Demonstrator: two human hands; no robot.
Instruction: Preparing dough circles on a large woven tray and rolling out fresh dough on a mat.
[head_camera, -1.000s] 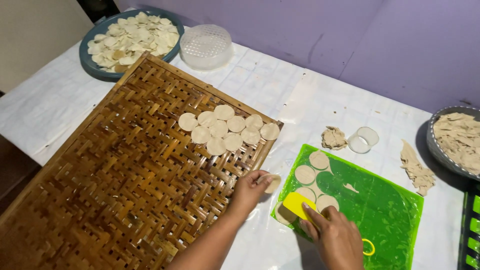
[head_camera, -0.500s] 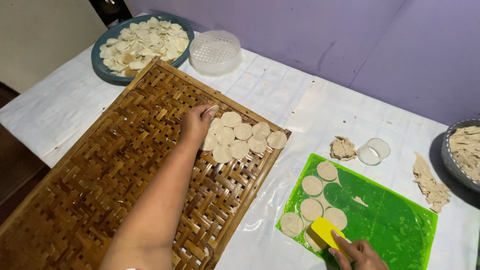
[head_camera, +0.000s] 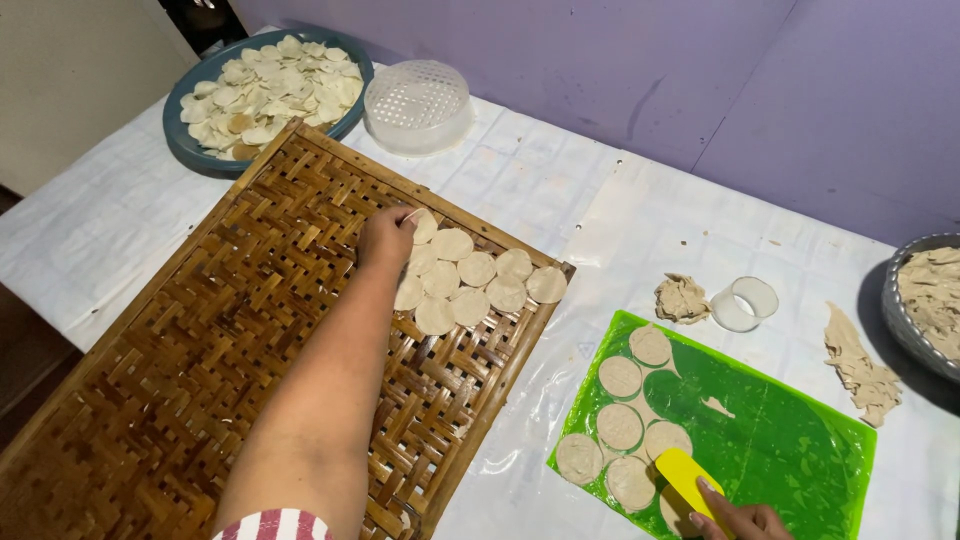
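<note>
One dough round (head_camera: 424, 226) sits under left-hand fingers (head_camera: 397, 222) on the woven tray (head_camera: 200, 330).

Left hand (head_camera: 385, 235) on dough discs (head_camera: 470, 280) atop woven bamboo tray (head_camera: 200, 350).

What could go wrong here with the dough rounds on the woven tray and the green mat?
The dough rounds on the woven tray already touch and overlap, so they may stick together. The left hand is setting one down at the cluster's edge and could nudge its neighbours. The right hand holds the yellow scraper against thin rounds on the green mat, which might tear when lifted.
</note>
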